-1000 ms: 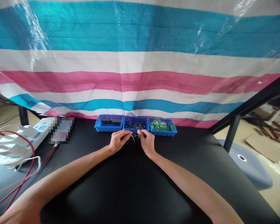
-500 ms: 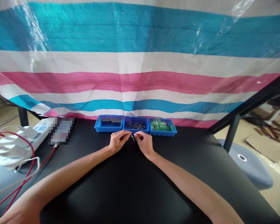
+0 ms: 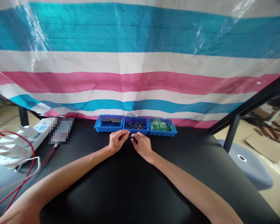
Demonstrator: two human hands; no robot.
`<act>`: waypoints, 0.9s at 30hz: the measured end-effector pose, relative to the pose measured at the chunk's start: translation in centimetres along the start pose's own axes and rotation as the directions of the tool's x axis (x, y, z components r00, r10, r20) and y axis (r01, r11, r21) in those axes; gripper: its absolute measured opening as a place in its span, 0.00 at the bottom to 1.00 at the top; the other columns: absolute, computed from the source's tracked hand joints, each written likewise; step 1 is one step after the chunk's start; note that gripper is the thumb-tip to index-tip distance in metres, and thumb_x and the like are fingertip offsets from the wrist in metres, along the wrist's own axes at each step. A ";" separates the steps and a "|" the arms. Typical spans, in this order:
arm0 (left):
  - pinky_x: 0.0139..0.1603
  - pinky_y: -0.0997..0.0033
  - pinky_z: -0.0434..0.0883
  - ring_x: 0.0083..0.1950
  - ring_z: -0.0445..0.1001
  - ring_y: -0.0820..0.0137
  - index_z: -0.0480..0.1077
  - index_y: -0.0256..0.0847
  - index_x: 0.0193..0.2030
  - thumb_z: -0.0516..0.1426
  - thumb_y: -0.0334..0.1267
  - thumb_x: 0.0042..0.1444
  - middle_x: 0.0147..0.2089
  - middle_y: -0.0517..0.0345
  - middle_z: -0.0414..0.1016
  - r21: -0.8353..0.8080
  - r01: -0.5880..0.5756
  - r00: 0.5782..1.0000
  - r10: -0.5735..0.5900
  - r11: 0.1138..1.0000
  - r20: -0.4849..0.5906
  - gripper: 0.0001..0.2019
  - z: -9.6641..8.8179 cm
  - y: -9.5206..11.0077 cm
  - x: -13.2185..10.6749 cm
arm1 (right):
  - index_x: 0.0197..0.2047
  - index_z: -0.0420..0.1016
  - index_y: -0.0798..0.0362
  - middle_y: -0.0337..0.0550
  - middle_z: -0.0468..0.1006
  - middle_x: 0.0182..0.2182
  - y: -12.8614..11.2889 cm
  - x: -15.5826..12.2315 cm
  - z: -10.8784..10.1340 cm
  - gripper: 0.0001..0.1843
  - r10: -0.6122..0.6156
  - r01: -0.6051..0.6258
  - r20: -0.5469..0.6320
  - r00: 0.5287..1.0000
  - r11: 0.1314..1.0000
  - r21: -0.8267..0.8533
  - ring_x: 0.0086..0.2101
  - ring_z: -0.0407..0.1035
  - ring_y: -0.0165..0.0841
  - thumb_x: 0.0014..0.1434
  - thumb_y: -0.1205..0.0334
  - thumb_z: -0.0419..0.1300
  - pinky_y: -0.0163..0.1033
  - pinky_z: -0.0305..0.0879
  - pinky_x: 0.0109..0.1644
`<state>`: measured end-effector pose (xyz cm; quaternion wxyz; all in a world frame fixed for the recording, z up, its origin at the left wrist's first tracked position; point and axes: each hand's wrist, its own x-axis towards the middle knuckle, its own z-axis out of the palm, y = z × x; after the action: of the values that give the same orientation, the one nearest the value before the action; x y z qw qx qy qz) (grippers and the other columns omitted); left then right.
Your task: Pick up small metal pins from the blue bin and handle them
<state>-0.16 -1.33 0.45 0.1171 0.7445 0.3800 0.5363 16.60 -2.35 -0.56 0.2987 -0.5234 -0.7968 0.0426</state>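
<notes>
Blue plastic makes up the three bins in front of me, set side by side in one row across the black bench point(image 3: 130, 186). I count two bare hands just before the middle one: one left hand point(image 3: 116, 141), one right hand point(image 3: 142, 143). Between their fingertips I can pick out at least one small metal piece point(image 3: 130, 136), just in front of the middle bin point(image 3: 136, 120). The left grip is drawn together, thumb towards fingers; the right grip is curled inward. From here I cannot tell whether either one is clamped on the piece, as the fingers hide too much.

The left bin point(image 3: 109, 128) holds two clusters of short metal cylinders point(image 3: 110, 120), too small for me to count singly. The middle one holds many slim metal pins point(image 3: 136, 126), loose and crossing each other. In the right bin point(image 3: 163, 134) are green packets point(image 3: 161, 125), overlapping so that I can't number them.

Off to the left I see one white power strip point(image 3: 42, 126), one pixelated patch point(image 3: 62, 130) and one red cable point(image 3: 33, 149). One striped sheet point(image 3: 135, 62) hangs behind the bins; one grey stool point(image 3: 249, 169) stands beyond the right edge.
</notes>
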 end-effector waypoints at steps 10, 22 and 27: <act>0.33 0.78 0.70 0.26 0.72 0.77 0.75 0.37 0.39 0.56 0.34 0.58 0.29 0.58 0.77 -0.023 0.007 1.000 -0.007 1.000 -0.014 0.06 0.0 -0.1 -0.1 | 0.44 0.76 0.47 0.41 0.74 0.37 -0.2 0.0 -0.3 0.11 -0.003 0.013 0.148 0.989 0.998 -0.069 0.36 0.69 0.31 0.64 0.62 0.52 0.33 0.60 0.36; 0.33 0.78 0.69 0.26 0.72 0.77 0.75 0.37 0.39 0.56 0.34 0.58 0.28 0.59 0.75 -0.017 -0.005 1.000 0.005 1.000 -0.014 0.06 0.0 0.0 0.1 | 0.38 0.72 0.52 0.43 0.72 0.36 -0.3 0.0 -0.1 0.10 -0.024 0.039 0.148 0.989 0.994 -0.105 0.36 0.67 0.31 0.65 0.65 0.50 0.34 0.57 0.33; 0.32 0.77 0.70 0.26 0.71 0.76 0.75 0.38 0.39 0.56 0.35 0.59 0.28 0.59 0.75 -0.014 0.004 1.000 -0.004 1.000 -0.010 0.07 0.0 0.0 0.0 | 0.36 0.71 0.52 0.43 0.71 0.37 -0.3 -0.1 -0.2 0.07 -0.060 0.077 0.155 0.986 0.992 -0.104 0.36 0.66 0.32 0.64 0.63 0.53 0.34 0.57 0.33</act>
<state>-0.14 -1.31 0.48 0.1213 0.7401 0.3783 0.5426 16.45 -2.61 -0.30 0.2094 -0.5067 -0.8358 0.0280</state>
